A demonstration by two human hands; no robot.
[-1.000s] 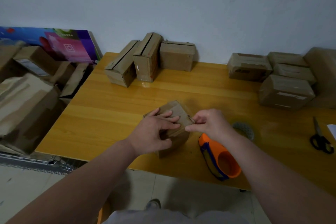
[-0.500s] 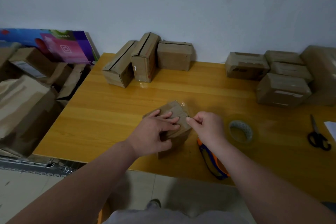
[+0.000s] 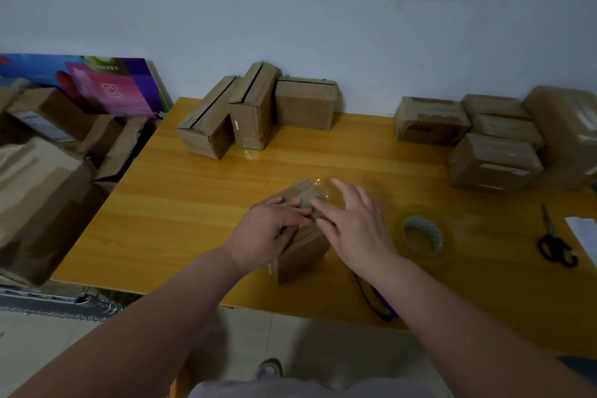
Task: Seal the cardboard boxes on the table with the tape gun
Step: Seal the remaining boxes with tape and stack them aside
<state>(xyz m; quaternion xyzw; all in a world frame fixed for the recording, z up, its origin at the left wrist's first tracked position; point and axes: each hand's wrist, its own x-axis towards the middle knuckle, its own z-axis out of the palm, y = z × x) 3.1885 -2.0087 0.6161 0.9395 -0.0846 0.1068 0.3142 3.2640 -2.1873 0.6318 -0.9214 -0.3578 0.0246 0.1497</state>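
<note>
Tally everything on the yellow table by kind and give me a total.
Cardboard boxes: 9 (three back left, five right, one front)
Tape roll: 1
Tape gun, mostly hidden: 1
Scissors: 1
White paper: 1
Total: 13
</note>
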